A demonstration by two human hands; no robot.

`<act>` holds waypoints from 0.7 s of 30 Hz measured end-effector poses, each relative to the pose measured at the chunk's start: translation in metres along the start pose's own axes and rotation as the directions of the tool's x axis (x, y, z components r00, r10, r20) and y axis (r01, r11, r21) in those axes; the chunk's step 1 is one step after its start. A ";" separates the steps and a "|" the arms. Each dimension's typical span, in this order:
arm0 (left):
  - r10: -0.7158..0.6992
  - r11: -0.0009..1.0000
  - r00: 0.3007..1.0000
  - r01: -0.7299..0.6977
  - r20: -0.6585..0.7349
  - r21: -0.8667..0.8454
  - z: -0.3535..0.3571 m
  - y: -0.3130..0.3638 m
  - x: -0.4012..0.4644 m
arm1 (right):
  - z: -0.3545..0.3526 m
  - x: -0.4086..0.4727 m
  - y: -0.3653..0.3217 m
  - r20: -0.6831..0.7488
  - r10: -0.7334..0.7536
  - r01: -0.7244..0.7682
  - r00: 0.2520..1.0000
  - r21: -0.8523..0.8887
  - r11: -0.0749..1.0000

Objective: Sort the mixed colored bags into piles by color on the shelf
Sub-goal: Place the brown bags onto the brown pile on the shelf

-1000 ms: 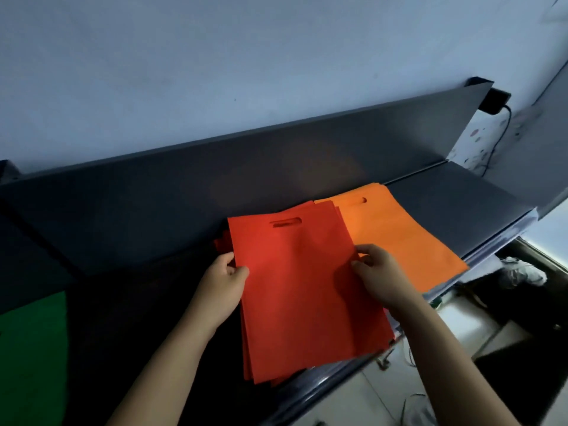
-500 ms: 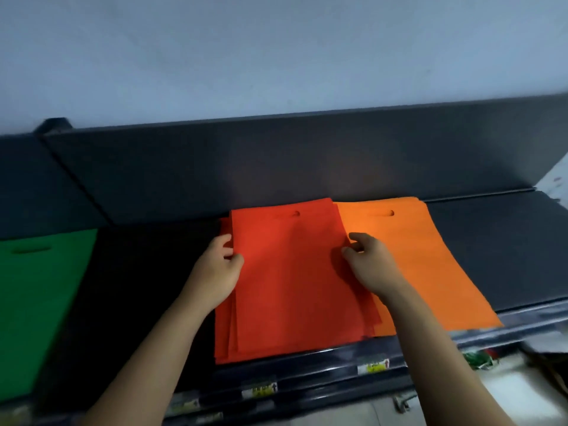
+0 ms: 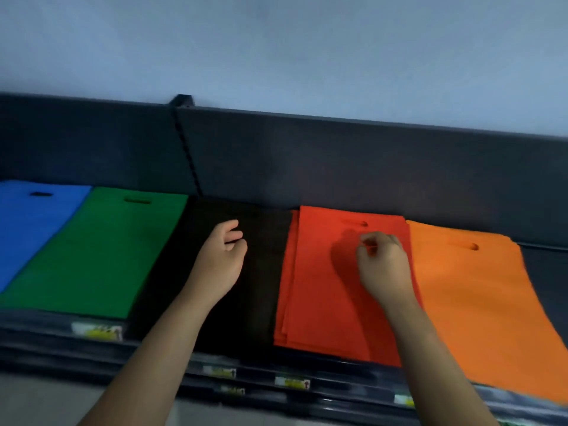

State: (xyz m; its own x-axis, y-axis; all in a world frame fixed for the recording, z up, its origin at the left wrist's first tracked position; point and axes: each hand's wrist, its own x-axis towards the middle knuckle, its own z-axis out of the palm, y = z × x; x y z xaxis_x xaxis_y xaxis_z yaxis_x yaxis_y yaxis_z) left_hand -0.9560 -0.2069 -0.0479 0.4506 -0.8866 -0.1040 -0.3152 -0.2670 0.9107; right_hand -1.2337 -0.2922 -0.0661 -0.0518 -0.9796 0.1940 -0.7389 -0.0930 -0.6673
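Observation:
Flat bags lie in piles side by side on the dark shelf (image 3: 338, 367): blue (image 3: 27, 229), green (image 3: 101, 253), black (image 3: 261, 272), red (image 3: 325, 296) and orange (image 3: 470, 305). My left hand (image 3: 219, 262) hovers over the black pile, fingers loosely curled and apart, holding nothing. Over the upper part of the red pile is my right hand (image 3: 382, 265), fingertips pinched together; I cannot tell whether they pinch the top red bag.
A dark back panel (image 3: 338, 161) rises behind the shelf, with a slotted upright (image 3: 184, 149) at its seam. Price labels (image 3: 98, 330) sit along the shelf's front edge. A pale wall stands above.
The view swung left, bringing the blue and green piles into sight. Both hands let go of the red pile's edges; my left hand moved over the black pile, my right lifted above the red.

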 end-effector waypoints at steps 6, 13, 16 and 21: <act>-0.040 0.999 0.973 0.035 -0.227 -0.026 -0.143 -0.055 -0.020 | 0.090 -0.046 -0.135 0.256 -0.172 0.130 0.951 0.172 0.976; -0.149 0.988 0.904 0.120 -0.402 -0.098 -0.320 -0.132 -0.059 | 0.195 -0.138 -0.297 0.525 -0.366 0.175 0.769 0.377 0.909; -0.157 0.985 0.882 0.107 -0.445 -0.134 -0.390 -0.161 -0.078 | 0.239 -0.176 -0.356 0.561 -0.422 0.189 0.712 0.426 0.885; -0.156 0.984 0.851 0.088 -0.502 -0.155 -0.474 -0.199 -0.099 | 0.293 -0.221 -0.426 0.630 -0.442 0.124 0.639 0.483 0.867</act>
State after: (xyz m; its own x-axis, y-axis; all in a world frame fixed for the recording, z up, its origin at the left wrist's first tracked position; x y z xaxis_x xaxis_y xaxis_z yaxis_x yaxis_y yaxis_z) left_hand -0.5422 0.1128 -0.0293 0.8518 -0.5231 -0.0295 -0.1406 -0.2824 0.9489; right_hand -0.7108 -0.0877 -0.0353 0.7162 -0.6970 -0.0341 -0.3229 -0.2876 -0.9017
